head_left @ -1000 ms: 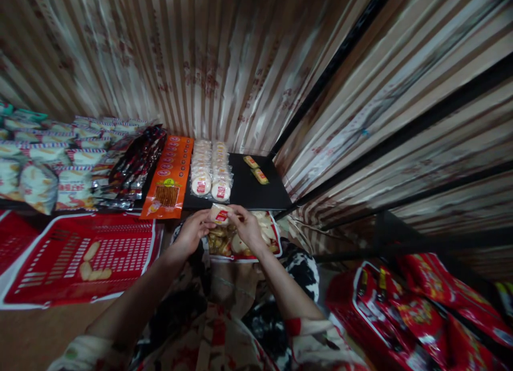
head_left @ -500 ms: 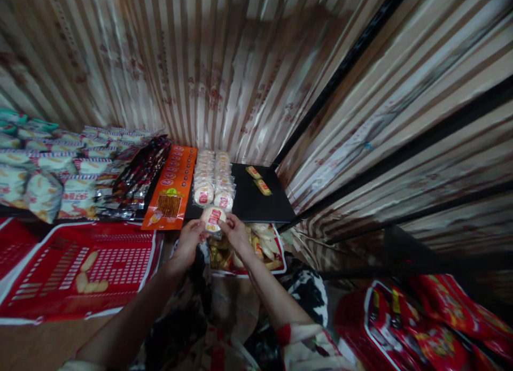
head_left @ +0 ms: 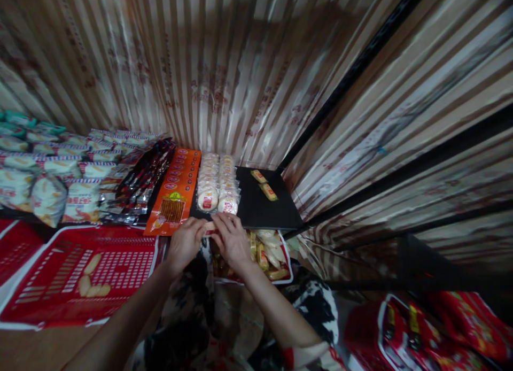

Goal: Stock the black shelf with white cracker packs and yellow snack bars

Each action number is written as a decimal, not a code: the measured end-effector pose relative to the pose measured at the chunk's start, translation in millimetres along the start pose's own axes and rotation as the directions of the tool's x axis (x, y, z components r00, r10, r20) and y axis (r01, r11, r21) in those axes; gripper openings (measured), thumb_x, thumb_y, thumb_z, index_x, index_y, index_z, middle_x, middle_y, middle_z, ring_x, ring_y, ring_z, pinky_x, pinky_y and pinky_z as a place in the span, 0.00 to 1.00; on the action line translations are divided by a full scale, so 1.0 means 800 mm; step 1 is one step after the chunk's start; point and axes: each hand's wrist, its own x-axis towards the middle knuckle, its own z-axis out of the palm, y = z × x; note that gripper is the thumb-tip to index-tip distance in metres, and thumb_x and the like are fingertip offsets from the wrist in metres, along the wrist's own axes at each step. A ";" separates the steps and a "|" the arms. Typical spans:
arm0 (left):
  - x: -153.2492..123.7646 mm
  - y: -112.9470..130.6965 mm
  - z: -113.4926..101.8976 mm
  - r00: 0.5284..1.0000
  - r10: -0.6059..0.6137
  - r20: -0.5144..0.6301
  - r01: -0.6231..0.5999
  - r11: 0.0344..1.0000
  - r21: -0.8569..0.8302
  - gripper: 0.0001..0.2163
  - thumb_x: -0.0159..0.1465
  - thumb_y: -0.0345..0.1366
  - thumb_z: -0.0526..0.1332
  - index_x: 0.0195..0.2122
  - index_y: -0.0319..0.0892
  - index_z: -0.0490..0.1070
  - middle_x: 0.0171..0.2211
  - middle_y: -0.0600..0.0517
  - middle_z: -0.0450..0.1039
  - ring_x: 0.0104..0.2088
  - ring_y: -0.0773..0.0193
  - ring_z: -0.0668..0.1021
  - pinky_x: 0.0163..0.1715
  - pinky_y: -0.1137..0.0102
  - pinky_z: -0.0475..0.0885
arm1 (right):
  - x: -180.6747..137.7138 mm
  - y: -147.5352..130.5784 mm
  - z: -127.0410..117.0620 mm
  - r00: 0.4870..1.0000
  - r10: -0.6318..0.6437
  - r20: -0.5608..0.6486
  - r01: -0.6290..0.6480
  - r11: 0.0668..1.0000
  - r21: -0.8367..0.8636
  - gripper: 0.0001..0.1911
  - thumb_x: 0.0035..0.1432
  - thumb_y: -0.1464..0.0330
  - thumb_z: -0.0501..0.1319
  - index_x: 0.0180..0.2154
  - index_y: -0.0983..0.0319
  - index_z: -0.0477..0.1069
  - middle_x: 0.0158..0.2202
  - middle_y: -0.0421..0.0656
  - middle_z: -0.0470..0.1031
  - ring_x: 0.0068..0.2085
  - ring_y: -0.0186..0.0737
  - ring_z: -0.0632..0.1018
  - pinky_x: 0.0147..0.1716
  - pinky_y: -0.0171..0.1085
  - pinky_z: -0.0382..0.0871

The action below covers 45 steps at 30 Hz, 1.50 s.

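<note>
Near the black shelf (head_left: 256,213), my left hand (head_left: 185,245) and right hand (head_left: 233,244) pinch one wrapped cracker (head_left: 209,229); farther right lie two yellow packets (head_left: 268,192).

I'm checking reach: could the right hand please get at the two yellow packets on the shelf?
Probably yes, though the right hand and left hand hold a wrapped packet: the way over the black shelf to the yellow packets looks free.
</note>
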 end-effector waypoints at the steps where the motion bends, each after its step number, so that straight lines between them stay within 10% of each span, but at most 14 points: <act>1: 0.002 0.002 -0.004 0.997 0.066 0.051 -0.069 0.995 0.066 0.10 0.61 0.36 0.54 0.38 0.46 0.74 0.36 0.49 0.73 0.38 0.61 0.74 0.41 0.69 0.68 | 0.001 0.000 0.002 0.999 0.010 0.032 -0.011 1.000 0.013 0.20 0.59 0.69 0.57 0.53 0.58 0.67 0.51 0.47 0.71 0.52 0.47 0.67 0.53 0.46 0.64; 6: 0.008 0.009 -0.009 0.987 0.162 0.012 -0.162 0.976 0.149 0.14 0.62 0.33 0.52 0.47 0.44 0.70 0.43 0.46 0.71 0.46 0.57 0.73 0.47 0.65 0.68 | 0.005 0.010 0.027 0.969 0.245 0.025 -0.245 0.950 0.195 0.12 0.59 0.65 0.56 0.42 0.60 0.74 0.40 0.46 0.77 0.42 0.44 0.74 0.46 0.42 0.67; 10: 0.005 0.003 0.007 0.965 0.005 -0.264 0.028 0.992 0.123 0.19 0.62 0.38 0.53 0.54 0.41 0.64 0.51 0.42 0.65 0.51 0.54 0.70 0.51 0.60 0.67 | 0.017 0.021 0.051 0.851 0.513 0.112 -0.459 0.622 0.634 0.12 0.54 0.63 0.58 0.38 0.61 0.72 0.33 0.42 0.77 0.34 0.40 0.76 0.36 0.38 0.71; 13: 0.001 -0.007 0.025 0.963 -0.116 -0.245 0.126 0.992 0.026 0.23 0.62 0.40 0.54 0.57 0.40 0.59 0.55 0.40 0.62 0.51 0.54 0.71 0.52 0.59 0.67 | 0.027 0.022 0.063 0.812 0.553 0.188 -0.453 0.392 0.801 0.14 0.51 0.59 0.60 0.35 0.62 0.71 0.30 0.40 0.77 0.30 0.37 0.75 0.31 0.34 0.70; 18: 0.001 -0.008 0.048 0.964 -0.208 -0.166 0.205 0.978 -0.038 0.32 0.60 0.41 0.57 0.63 0.38 0.47 0.62 0.40 0.55 0.61 0.52 0.61 0.57 0.60 0.61 | 0.034 0.018 0.073 0.811 0.544 0.216 -0.441 0.325 0.836 0.16 0.49 0.57 0.61 0.35 0.62 0.71 0.29 0.39 0.76 0.30 0.35 0.75 0.32 0.33 0.70; 23: 0.013 0.006 0.058 0.909 -0.372 -0.191 0.394 0.914 0.095 0.35 0.60 0.46 0.56 0.64 0.38 0.45 0.60 0.37 0.57 0.57 0.49 0.66 0.48 0.59 0.70 | 0.039 0.023 0.073 0.857 0.463 0.228 -0.445 0.439 0.781 0.14 0.55 0.60 0.56 0.38 0.61 0.73 0.32 0.40 0.77 0.33 0.37 0.76 0.39 0.37 0.71; 30: 0.033 0.002 0.079 0.905 -0.253 -0.342 0.334 0.921 0.201 0.34 0.57 0.43 0.59 0.62 0.37 0.50 0.55 0.38 0.63 0.55 0.49 0.68 0.49 0.59 0.69 | 0.034 0.049 0.056 0.936 0.332 -0.116 -0.298 0.924 0.240 0.14 0.59 0.66 0.54 0.44 0.61 0.74 0.49 0.48 0.72 0.50 0.44 0.70 0.52 0.45 0.62; 36: 0.051 -0.017 0.088 0.930 -0.084 -0.358 0.214 0.915 0.342 0.30 0.57 0.39 0.59 0.60 0.35 0.54 0.52 0.37 0.65 0.53 0.48 0.69 0.48 0.58 0.69 | 0.026 0.088 0.053 0.953 0.205 -0.225 -0.223 0.973 -0.057 0.18 0.61 0.71 0.51 0.51 0.62 0.70 0.62 0.50 0.57 0.61 0.52 0.54 0.55 0.51 0.57; 45: 0.067 -0.028 0.098 0.934 0.029 -0.357 0.114 0.921 0.372 0.28 0.60 0.38 0.58 0.60 0.33 0.53 0.53 0.35 0.61 0.54 0.47 0.65 0.51 0.55 0.65 | 0.017 0.119 0.065 0.970 0.164 -0.179 -0.180 0.981 -0.073 0.21 0.60 0.76 0.48 0.51 0.61 0.69 0.62 0.47 0.57 0.61 0.48 0.56 0.56 0.49 0.59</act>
